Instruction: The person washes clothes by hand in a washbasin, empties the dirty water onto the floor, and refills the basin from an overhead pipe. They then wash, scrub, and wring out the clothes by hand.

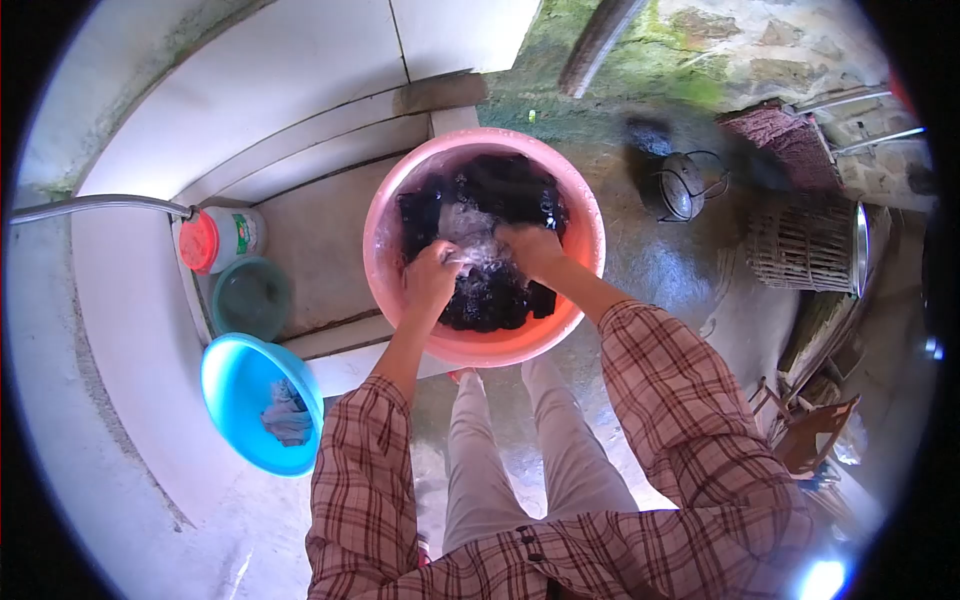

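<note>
A pink basin [377, 215] holds water and soaked black clothes [505, 185]. A wet grey cloth [462, 224] lies on top of them, partly under splashing water. My left hand [430, 278] is closed, its fingers curled round a pale wet edge of the cloth. From the right, my right hand [533, 250] reaches in with bent fingers, closed at the cloth; foam and splashes partly hide its fingertips. Both hands are inside the basin, a short distance apart.
Left of the basin stand a blue basin [235, 400] with a grey cloth in it, a green basin [251, 298] and a red-lidded tub [199, 241]. A metal pot [682, 190] and a woven basket [800, 240] are at the right. The floor [650, 290] looks wet.
</note>
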The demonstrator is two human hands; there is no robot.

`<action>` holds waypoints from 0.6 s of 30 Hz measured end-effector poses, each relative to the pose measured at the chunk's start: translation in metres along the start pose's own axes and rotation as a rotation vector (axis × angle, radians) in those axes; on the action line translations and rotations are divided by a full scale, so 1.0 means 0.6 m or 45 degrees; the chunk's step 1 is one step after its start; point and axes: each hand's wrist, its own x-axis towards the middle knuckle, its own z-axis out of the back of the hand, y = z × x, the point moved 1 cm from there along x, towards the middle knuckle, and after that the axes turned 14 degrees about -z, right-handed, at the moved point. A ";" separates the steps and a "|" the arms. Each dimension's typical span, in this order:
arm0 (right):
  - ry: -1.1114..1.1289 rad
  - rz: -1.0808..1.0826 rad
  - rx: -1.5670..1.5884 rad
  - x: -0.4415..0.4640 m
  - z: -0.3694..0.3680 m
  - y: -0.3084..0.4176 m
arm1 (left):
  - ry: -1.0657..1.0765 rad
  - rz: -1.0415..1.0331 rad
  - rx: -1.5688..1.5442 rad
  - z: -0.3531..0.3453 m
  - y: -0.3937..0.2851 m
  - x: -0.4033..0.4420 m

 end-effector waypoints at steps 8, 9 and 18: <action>0.023 -0.263 1.377 -0.059 0.160 -0.001 | -0.163 0.265 -1.071 0.121 -0.089 -0.016; 0.012 -0.264 1.444 -0.069 0.182 0.001 | -0.179 0.237 -1.101 0.136 -0.098 -0.019; -0.233 -0.058 1.659 -0.219 0.403 0.110 | -0.297 -0.012 -0.744 0.264 -0.167 -0.024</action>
